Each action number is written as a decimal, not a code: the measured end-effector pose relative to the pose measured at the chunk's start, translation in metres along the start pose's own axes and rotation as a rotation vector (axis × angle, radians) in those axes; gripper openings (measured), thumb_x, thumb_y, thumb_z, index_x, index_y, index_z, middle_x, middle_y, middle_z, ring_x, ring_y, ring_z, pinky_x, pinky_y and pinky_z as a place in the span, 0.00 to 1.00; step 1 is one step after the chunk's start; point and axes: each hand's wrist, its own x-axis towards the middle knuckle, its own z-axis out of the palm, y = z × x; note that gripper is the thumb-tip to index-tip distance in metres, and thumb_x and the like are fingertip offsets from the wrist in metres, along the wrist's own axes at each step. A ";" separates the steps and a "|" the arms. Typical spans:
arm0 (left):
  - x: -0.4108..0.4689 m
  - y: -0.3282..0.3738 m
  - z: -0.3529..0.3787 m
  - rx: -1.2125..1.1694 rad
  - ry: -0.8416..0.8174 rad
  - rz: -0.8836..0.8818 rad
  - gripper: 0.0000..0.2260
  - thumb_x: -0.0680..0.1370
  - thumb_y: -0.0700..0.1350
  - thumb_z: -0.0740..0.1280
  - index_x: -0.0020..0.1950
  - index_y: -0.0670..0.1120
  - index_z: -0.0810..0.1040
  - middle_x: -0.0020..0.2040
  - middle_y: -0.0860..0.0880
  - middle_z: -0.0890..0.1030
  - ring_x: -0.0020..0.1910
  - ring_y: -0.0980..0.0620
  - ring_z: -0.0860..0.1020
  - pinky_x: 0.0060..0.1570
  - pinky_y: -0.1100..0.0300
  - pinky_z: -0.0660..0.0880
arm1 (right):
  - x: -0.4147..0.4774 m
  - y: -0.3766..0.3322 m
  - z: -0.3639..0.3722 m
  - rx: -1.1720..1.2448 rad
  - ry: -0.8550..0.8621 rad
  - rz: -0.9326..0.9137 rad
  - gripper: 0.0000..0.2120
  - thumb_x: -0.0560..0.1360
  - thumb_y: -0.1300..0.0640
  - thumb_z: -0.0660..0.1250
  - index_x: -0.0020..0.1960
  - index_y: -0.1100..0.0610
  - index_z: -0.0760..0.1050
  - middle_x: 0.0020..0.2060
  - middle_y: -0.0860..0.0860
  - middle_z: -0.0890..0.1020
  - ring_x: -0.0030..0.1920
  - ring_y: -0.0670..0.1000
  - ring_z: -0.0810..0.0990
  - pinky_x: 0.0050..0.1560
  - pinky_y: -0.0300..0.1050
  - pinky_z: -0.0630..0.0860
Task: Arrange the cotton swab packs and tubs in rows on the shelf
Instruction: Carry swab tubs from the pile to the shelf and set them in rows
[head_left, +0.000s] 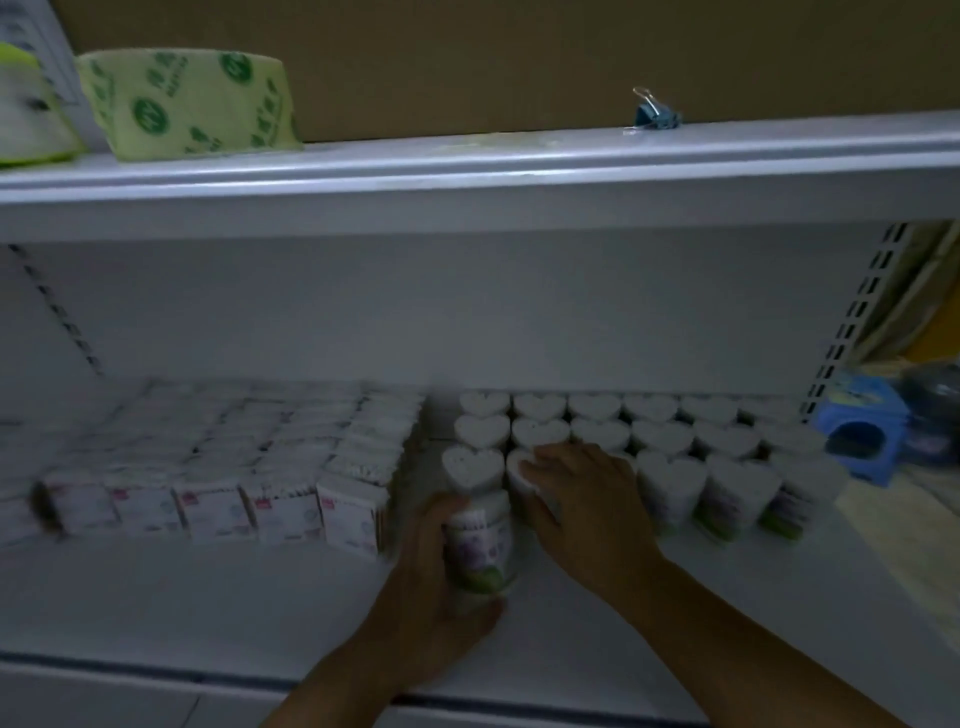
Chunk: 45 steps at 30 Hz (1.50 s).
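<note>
Left hand: your fingers wrap the loose tub.
Right hand: lies flat on a front-row tub.
Risk: a crooked shove could topple the neighbouring tubs (they stand packed tight).

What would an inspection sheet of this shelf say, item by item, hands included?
Surface: white lower shelf, bare along its front.
Job's things: boxy swab packs in rows on the left; heart-shaped tubs in rows on the right.
Clutter: on the upper shelf, a green-printed pack and a blue binder clip.
Grips: left hand grips a loose tub in front of the rows; right hand lies over a front-row tub, hold unclear.
Cables: nothing seen.
Surroundings: blue stool beyond the shelf's right end.
</note>
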 end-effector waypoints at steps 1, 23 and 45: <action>0.000 -0.002 0.002 0.029 -0.012 0.052 0.37 0.66 0.57 0.75 0.69 0.63 0.59 0.72 0.53 0.63 0.70 0.52 0.67 0.66 0.52 0.70 | 0.000 0.000 -0.001 -0.004 -0.005 -0.002 0.12 0.67 0.52 0.72 0.49 0.53 0.83 0.48 0.51 0.83 0.46 0.58 0.82 0.40 0.54 0.78; -0.032 0.018 -0.013 0.419 0.222 0.141 0.29 0.73 0.54 0.68 0.69 0.62 0.58 0.68 0.56 0.63 0.65 0.54 0.68 0.60 0.68 0.66 | 0.006 -0.022 -0.027 0.062 0.013 -0.016 0.15 0.67 0.62 0.71 0.52 0.65 0.80 0.52 0.63 0.81 0.53 0.65 0.80 0.58 0.64 0.71; -0.225 -0.024 -0.558 1.102 0.177 -0.626 0.30 0.79 0.63 0.53 0.77 0.52 0.51 0.79 0.51 0.47 0.77 0.52 0.43 0.75 0.49 0.47 | 0.128 -0.527 0.127 0.000 -0.525 -0.757 0.26 0.78 0.45 0.58 0.73 0.54 0.59 0.76 0.56 0.51 0.76 0.57 0.48 0.74 0.55 0.46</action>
